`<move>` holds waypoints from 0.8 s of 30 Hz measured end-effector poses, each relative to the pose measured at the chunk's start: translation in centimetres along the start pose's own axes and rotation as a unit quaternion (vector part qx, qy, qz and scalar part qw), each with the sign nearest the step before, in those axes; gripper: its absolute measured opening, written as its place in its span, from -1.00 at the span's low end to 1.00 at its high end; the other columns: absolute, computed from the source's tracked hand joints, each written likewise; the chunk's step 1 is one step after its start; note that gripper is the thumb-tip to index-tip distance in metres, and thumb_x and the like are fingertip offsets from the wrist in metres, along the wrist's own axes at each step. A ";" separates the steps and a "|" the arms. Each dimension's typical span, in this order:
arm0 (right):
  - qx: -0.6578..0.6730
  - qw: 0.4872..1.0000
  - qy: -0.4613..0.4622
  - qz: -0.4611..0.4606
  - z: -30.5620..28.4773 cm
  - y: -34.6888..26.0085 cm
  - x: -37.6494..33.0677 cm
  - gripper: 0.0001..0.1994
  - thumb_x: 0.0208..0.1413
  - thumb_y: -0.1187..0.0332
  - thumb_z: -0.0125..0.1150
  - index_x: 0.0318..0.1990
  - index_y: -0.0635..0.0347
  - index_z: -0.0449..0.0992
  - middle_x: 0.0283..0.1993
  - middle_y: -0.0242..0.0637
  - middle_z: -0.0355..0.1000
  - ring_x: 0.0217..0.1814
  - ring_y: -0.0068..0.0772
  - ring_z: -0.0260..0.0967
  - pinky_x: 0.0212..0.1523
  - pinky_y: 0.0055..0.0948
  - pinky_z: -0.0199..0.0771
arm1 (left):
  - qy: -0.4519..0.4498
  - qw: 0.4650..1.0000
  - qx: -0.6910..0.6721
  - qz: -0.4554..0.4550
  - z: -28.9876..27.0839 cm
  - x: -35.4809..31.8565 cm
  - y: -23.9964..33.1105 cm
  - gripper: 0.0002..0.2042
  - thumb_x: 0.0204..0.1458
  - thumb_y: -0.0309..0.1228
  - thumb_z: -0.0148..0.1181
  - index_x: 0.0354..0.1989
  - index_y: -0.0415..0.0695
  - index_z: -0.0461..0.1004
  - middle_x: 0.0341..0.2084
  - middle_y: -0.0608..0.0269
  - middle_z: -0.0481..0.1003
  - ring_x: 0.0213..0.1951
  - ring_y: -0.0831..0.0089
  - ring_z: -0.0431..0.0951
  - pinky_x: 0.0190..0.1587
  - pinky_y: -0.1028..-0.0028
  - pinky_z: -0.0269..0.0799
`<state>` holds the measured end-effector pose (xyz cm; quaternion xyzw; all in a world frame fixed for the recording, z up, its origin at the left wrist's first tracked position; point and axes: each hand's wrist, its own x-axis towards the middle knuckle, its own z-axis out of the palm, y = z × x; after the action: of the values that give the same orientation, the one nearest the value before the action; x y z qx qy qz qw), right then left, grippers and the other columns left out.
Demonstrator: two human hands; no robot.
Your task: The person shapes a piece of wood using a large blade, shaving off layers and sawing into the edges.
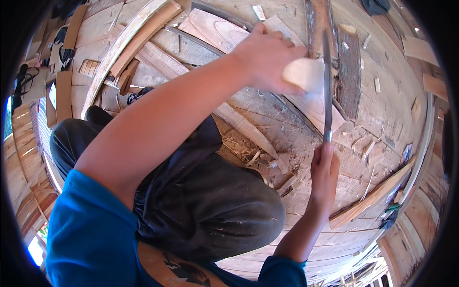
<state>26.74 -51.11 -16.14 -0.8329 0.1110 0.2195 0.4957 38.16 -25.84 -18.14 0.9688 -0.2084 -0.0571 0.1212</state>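
Left hand: the left hand (267, 60) reaches forward across the body, its fingers (287, 48) clamped on a pale wood block (303, 74) and holding it down on the work surface.
Right hand: the right hand (324, 172) sits lower and to the right, its fingers curled tight round the handle end of a long knife blade (327, 86).
Blade: it runs almost straight up the view from the right hand, its edge touching the right side of the pale wood block.
Wood block: small, rounded and light in colour, at the upper middle of the view, resting on a flat plank (313, 107) that lies on the wooden floor (382, 110).
Dark slab: a rough, bark-coloured board (348, 71) lies just right of the blade, close beside the block.
Shavings: thin curls and splinters (267, 160) are scattered on the floor between the knee and the right hand.
Planks: curved, pale boards (143, 33) lie stacked at the upper left, well apart from the hands; a thin strip (370, 201) lies at an angle near the right wrist.
In the way: the left forearm (162, 119) crosses the middle of the view and hides much of the floor behind it; the bent knee in dark trousers (210, 205) fills the lower middle.
Sleeve: blue fabric (91, 229) covers the shoulder at the lower left.
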 end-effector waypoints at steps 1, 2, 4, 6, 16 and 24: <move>0.007 1.000 -0.003 0.012 -0.2 0.1 -1.3 -0.45 0.37 -0.13 -0.26 -0.56 0.06 0.22 -0.65 -0.60 0.01 -0.65 -0.73 -0.13 -0.63 -0.58 -0.21 | 0.017 1.000 0.004 0.007 0.2 -0.1 -0.1 -0.32 -0.11 0.24 0.20 0.02 -0.07 0.42 -0.19 0.11 0.55 0.00 0.19 0.49 0.13 0.10 0.19; -0.001 0.999 0.014 0.035 0.1 0.2 -2.0 -0.45 0.37 -0.13 -0.28 -0.57 0.06 0.22 -0.66 -0.59 0.00 -0.65 -0.72 -0.13 -0.63 -0.57 -0.20 | 0.033 0.999 0.009 0.014 0.5 -0.4 -0.1 -0.33 -0.10 0.24 0.20 0.01 -0.07 0.42 -0.21 0.11 0.55 0.00 0.19 0.49 0.13 0.09 0.19; -0.006 1.000 0.020 0.006 0.7 -0.5 -0.7 -0.45 0.37 -0.13 -0.27 -0.57 0.06 0.21 -0.65 -0.59 0.00 -0.65 -0.72 -0.13 -0.62 -0.57 -0.20 | 0.035 0.999 0.003 0.006 0.8 -0.1 -0.2 -0.34 -0.10 0.24 0.19 -0.01 -0.07 0.42 -0.23 0.11 0.56 -0.01 0.18 0.49 0.12 0.08 0.19; -0.011 0.999 0.025 -0.018 1.4 -1.4 1.1 -0.45 0.37 -0.13 -0.27 -0.57 0.06 0.20 -0.65 -0.59 0.00 -0.65 -0.71 -0.13 -0.62 -0.56 -0.20 | 0.007 0.999 -0.017 -0.034 0.4 0.4 -0.4 -0.35 -0.10 0.24 0.19 -0.02 -0.06 0.42 -0.25 0.13 0.56 -0.02 0.16 0.50 0.12 0.06 0.19; 0.010 0.999 -0.001 0.043 -1.2 0.3 -2.1 -0.46 0.39 -0.05 -0.23 -0.56 0.18 0.23 -0.64 -0.54 0.04 -0.57 -0.67 -0.09 -0.57 -0.49 -0.11 | 0.033 0.999 -0.003 0.000 0.7 0.1 -0.2 -0.35 -0.09 0.21 0.20 0.04 -0.05 0.41 -0.25 0.12 0.55 -0.04 0.18 0.52 0.12 0.11 0.20; -0.034 0.999 0.032 -0.018 0.9 -2.1 3.6 -0.45 0.35 -0.17 -0.25 -0.54 0.07 0.22 -0.65 -0.59 -0.03 -0.62 -0.69 -0.15 -0.59 -0.54 -0.17 | -0.011 0.999 -0.014 -0.034 0.0 0.7 0.2 -0.31 -0.09 0.24 0.20 0.07 -0.04 0.40 -0.25 0.13 0.55 -0.05 0.18 0.52 0.11 0.11 0.20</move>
<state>30.56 -49.21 -16.58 -0.8579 0.1043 0.1878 0.4668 38.68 -26.29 -18.16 0.9729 -0.1757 -0.0752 0.1302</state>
